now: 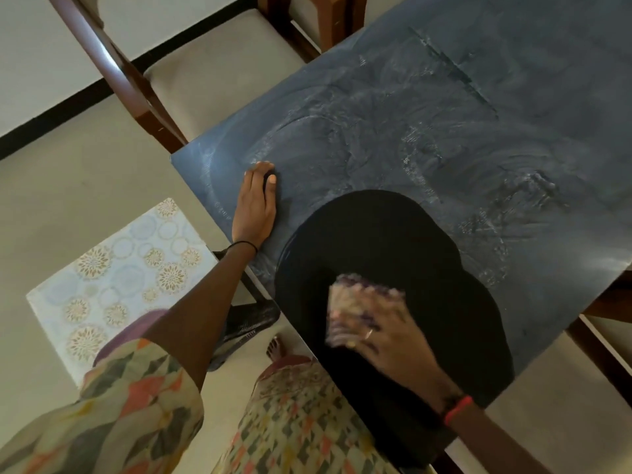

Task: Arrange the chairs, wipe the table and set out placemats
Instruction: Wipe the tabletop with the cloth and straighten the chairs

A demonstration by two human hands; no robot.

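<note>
So the cloth (362,307) is down on the counter (444,131), near the edge closest to the person, bunched up and a bit blurry, purplish and cream as far as I can tell. The right hand (393,340) is clamped over it, fingers curled round the back of the wad, with a ring on one finger and a red band at the wrist. It sits inside a dark, clean-looking patch of the dark glossy top, while the rest of the surface is covered in pale, hazy swirl marks and smears.

The left hand (254,203) isn't holding anything, just lying flat and loose on the counter near the left corner, fingers pointing away from the body, thin black band on the wrist.

Around the counter: a wooden chair (212,73) with a pale cushioned seat is tucked up against the far left side, and another chair frame pokes in along the right edge. On the floor to the left there's a light blue square thing (113,268) with gold flower circles on it, can't tell what it is exactly. The person wears a patterned top with orange and grey shapes, and a bare foot (275,348) shows below the counter edge.
</note>
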